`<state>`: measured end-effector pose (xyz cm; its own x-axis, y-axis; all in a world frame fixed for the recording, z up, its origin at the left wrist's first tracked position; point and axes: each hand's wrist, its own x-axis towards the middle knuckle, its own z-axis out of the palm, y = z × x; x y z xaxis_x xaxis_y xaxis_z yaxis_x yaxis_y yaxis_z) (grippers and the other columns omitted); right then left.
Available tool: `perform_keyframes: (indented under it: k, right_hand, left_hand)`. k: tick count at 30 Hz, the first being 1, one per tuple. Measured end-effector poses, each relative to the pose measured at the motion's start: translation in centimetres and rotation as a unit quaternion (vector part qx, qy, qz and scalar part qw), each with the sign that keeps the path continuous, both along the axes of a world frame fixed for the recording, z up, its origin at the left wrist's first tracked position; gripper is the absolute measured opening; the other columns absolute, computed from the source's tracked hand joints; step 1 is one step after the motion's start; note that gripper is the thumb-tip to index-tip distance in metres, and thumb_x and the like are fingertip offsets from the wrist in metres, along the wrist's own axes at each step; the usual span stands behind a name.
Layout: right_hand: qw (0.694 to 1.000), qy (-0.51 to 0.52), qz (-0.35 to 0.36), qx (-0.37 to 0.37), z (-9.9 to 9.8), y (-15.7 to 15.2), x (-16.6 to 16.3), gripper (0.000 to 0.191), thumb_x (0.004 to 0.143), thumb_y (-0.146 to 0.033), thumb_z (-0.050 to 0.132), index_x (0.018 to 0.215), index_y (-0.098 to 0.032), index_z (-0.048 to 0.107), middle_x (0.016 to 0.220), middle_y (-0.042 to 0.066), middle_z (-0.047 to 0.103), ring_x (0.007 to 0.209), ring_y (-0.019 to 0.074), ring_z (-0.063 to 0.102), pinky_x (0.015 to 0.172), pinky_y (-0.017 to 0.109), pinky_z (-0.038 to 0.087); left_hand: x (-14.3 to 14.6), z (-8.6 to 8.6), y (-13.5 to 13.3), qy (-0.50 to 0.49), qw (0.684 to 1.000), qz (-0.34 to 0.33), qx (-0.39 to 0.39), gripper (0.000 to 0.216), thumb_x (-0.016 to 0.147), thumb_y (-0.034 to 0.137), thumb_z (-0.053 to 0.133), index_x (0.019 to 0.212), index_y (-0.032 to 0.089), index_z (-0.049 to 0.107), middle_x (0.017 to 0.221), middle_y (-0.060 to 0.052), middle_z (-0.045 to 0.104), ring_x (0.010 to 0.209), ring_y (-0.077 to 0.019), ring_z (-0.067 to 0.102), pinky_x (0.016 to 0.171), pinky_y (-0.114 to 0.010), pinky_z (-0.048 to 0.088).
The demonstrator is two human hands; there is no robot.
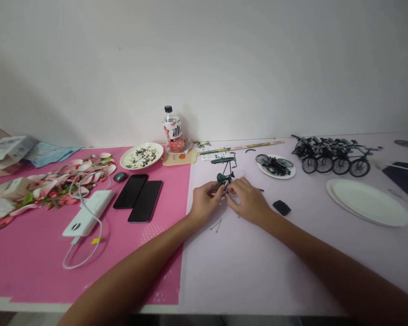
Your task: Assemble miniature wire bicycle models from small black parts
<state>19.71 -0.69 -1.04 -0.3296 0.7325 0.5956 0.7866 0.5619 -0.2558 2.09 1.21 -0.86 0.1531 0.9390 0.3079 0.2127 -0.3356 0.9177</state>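
Pale tabletop (258, 271): our left hand (206, 199) and right hand (248, 199) pinch a bicycle frame (227, 174) (wheel-less, so apparently unfinished); at two o'clock, wheeled bicycles (340, 154) look finished.

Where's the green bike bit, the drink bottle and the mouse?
Dark green toy bicycle piece (221, 178), head view: its chunky lower part.
Clear plastic bottle with red-and-white label (173, 134), head view: on the label.
Dark rounded computer mouse (120, 176), head view: its top.
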Motion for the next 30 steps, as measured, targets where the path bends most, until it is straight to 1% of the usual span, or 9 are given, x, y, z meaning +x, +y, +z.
perform_keyframes:
  k: [4,9,12,15,18,21,24,27,30]
  right_hand:
    - [0.999,0.035,0.010,-0.021,-0.2,-0.1,0.0,0.012,0.093,-0.019,0.059,0.084,-0.024,0.052,0.078,0.004,0.063,0.080,0.0225,0.061,0.064,0.033,0.046]
    - [0.997,0.073,-0.025,-0.019,0.0,-0.4,-0.1,0.005,0.091,-0.022,0.062,0.091,-0.023,0.057,0.078,0.003,0.062,0.072,0.0204,0.062,0.061,0.031,0.045]
    - [0.998,0.064,-0.009,-0.018,-0.1,-0.4,-0.1,0.006,0.091,-0.021,0.062,0.090,-0.024,0.057,0.077,0.003,0.063,0.076,0.0218,0.063,0.062,0.031,0.046]
    - [0.998,0.062,0.008,-0.024,-0.3,-0.3,0.1,0.006,0.091,-0.019,0.060,0.087,-0.023,0.057,0.078,0.004,0.064,0.074,0.0210,0.062,0.065,0.031,0.047]
    - [0.997,0.065,-0.003,-0.038,-0.5,-0.3,0.2,0.010,0.091,-0.020,0.061,0.082,-0.023,0.057,0.075,0.003,0.062,0.070,0.0196,0.060,0.063,0.031,0.046]
    - [0.995,0.086,-0.029,-0.048,-0.5,-0.3,0.2,0.005,0.091,-0.023,0.064,0.087,-0.023,0.060,0.075,0.002,0.063,0.069,0.0195,0.062,0.061,0.031,0.045]
    - [0.994,0.094,-0.011,-0.061,-0.5,-0.4,0.3,0.003,0.091,-0.022,0.063,0.093,-0.023,0.061,0.081,0.003,0.065,0.072,0.0195,0.064,0.065,0.031,0.048]
    - [0.993,0.085,0.013,-0.074,-0.6,-0.3,0.3,0.003,0.091,-0.019,0.061,0.092,-0.022,0.061,0.085,0.004,0.065,0.071,0.0186,0.063,0.067,0.031,0.049]
    - [0.995,0.080,0.004,-0.067,-0.6,-0.3,0.4,0.004,0.091,-0.020,0.061,0.087,-0.022,0.062,0.079,0.002,0.064,0.069,0.0183,0.062,0.065,0.030,0.047]
  left_hand:
    - [0.0,0.1,-0.1,-0.006,1.000,-0.004,-0.002,0.029,0.092,0.041,0.068,0.081,0.016,0.074,0.077,-0.004,0.075,0.072,-0.0166,0.067,0.065,-0.024,0.051]
    - [0.0,0.1,-0.2,-0.005,1.000,-0.006,0.002,0.027,0.092,0.042,0.068,0.086,0.016,0.076,0.079,-0.005,0.077,0.072,-0.0175,0.070,0.062,-0.024,0.052]
    - [0.0,0.3,-0.3,-0.004,1.000,-0.004,0.003,0.026,0.092,0.040,0.068,0.087,0.017,0.076,0.080,-0.005,0.077,0.071,-0.0173,0.070,0.062,-0.024,0.052]
    - [0.0,0.6,-0.5,0.005,1.000,0.004,0.010,0.027,0.092,0.039,0.068,0.081,0.016,0.075,0.075,-0.004,0.075,0.068,-0.0164,0.067,0.060,-0.023,0.050]
    - [0.1,0.9,-0.7,0.003,1.000,0.005,0.010,0.027,0.092,0.039,0.067,0.080,0.017,0.074,0.074,-0.004,0.075,0.067,-0.0161,0.067,0.059,-0.023,0.050]
    - [0.1,1.1,-0.8,-0.001,1.000,0.006,0.009,0.026,0.092,0.039,0.068,0.082,0.017,0.075,0.076,-0.004,0.075,0.067,-0.0160,0.067,0.059,-0.023,0.050]
    - [0.1,1.2,-0.8,0.000,1.000,0.007,0.009,0.025,0.092,0.039,0.068,0.082,0.017,0.076,0.077,-0.004,0.075,0.067,-0.0158,0.067,0.059,-0.023,0.050]
    - [0.1,1.1,-0.7,0.002,1.000,0.011,0.010,0.026,0.092,0.038,0.068,0.081,0.016,0.075,0.076,-0.004,0.075,0.067,-0.0158,0.067,0.060,-0.023,0.051]
    - [0.1,1.0,-0.7,0.003,1.000,0.012,0.012,0.027,0.092,0.040,0.067,0.081,0.016,0.076,0.078,-0.005,0.076,0.069,-0.0158,0.067,0.061,-0.023,0.050]
